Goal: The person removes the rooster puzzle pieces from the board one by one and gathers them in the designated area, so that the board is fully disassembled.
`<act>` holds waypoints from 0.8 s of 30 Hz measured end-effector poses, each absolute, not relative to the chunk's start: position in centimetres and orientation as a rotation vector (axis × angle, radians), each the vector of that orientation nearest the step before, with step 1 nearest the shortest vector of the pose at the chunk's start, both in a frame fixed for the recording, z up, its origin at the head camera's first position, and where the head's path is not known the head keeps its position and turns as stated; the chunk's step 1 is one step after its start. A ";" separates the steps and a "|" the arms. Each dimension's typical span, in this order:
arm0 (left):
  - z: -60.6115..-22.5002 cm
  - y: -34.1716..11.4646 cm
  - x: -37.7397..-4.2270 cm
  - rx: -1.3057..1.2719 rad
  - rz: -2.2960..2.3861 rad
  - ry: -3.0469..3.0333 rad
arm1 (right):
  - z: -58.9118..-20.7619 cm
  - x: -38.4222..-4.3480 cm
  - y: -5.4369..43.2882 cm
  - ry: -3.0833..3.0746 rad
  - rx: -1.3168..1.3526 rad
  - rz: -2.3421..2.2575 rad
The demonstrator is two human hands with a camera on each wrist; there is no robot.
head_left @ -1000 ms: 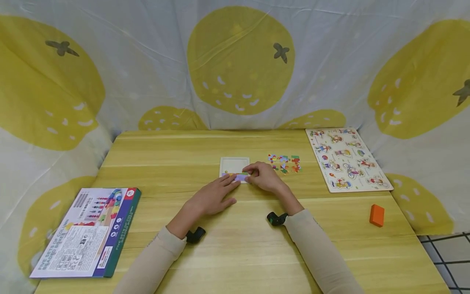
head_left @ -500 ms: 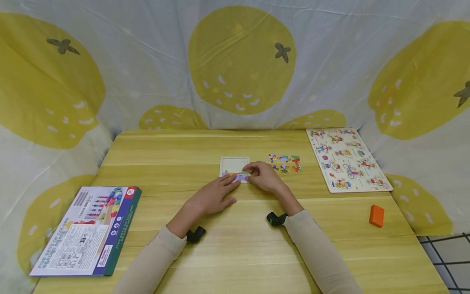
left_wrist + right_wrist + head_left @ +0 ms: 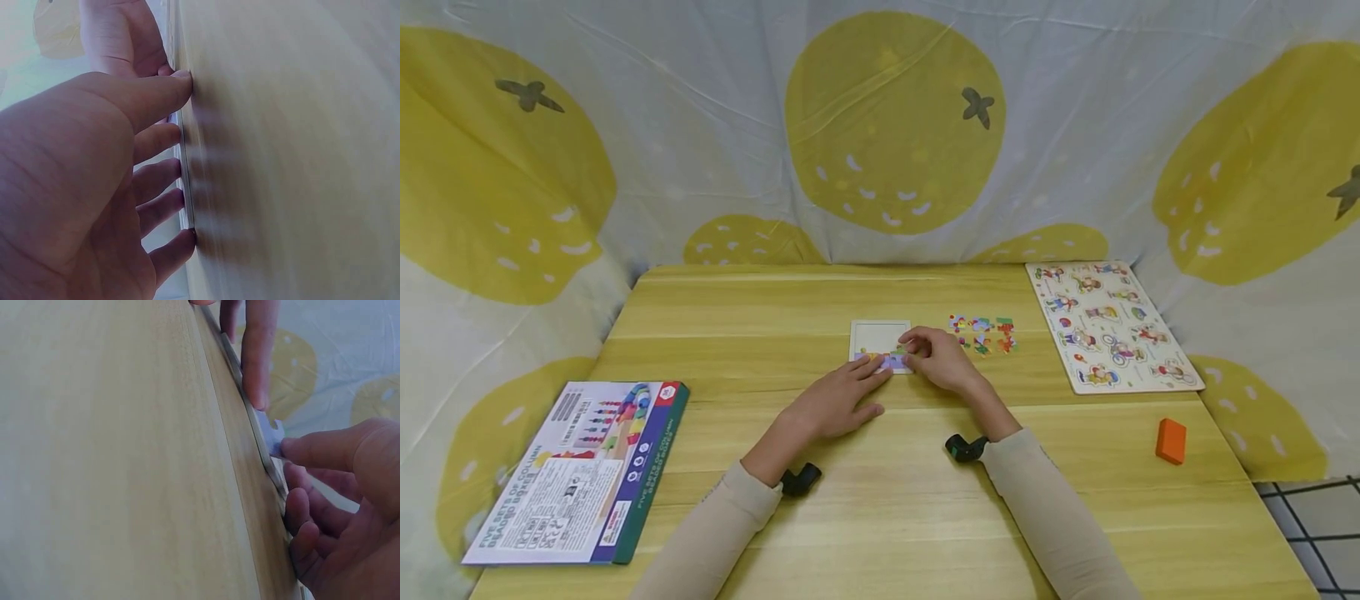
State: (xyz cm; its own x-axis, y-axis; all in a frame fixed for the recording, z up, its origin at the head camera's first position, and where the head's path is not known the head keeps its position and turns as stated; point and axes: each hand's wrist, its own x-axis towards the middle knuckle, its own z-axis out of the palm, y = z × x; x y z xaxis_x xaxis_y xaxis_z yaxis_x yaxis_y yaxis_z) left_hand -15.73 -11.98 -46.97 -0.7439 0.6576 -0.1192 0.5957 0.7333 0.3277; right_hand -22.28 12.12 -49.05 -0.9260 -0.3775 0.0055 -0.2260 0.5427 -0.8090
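Observation:
A small square puzzle tray [image 3: 871,335] lies mid-table in the head view, with lavender and yellow jigsaw pieces along its near edge. My left hand [image 3: 833,402] lies across that near edge, its straight fingers pressing on the pieces. At the tray's near right corner my right hand [image 3: 943,362] pinches a lavender puzzle piece [image 3: 267,434], which stands tilted above the tray rim in the right wrist view. Its thumb [image 3: 319,450] rests against the piece. The left wrist view shows the left fingers [image 3: 161,170] along the tray's edge; the pieces are mostly hidden there.
Several loose puzzle pieces [image 3: 982,325] lie right of the tray. A large picture board [image 3: 1105,382] sits at the back right, with an orange block [image 3: 1170,442] nearer. A flat toy box [image 3: 561,500] lies at the left. A patterned curtain [image 3: 737,125] hangs behind the table.
The right fingertips have shifted very slightly right and lifted a little at the tray's corner. The left hand stays in place.

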 end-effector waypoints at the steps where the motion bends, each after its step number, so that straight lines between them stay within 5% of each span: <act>1: -47.0 -12.0 -15.7 0.993 0.399 2.707 | -49.0 -22.2 12.1 2.602 -0.513 -1.326; 24: -46.8 -12.1 -15.6 1.009 0.427 2.699 | -48.4 -21.8 16.3 2.497 -0.393 -1.579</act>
State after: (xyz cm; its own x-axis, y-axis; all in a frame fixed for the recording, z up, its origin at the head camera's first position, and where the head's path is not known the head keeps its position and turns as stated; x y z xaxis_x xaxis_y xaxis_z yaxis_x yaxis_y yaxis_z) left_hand -15.58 -12.05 -46.75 -0.7370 0.6669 -0.1101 0.6003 0.7207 0.3467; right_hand -21.77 16.26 -48.43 -0.9524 -0.3048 0.0044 -0.1345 0.4074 -0.9033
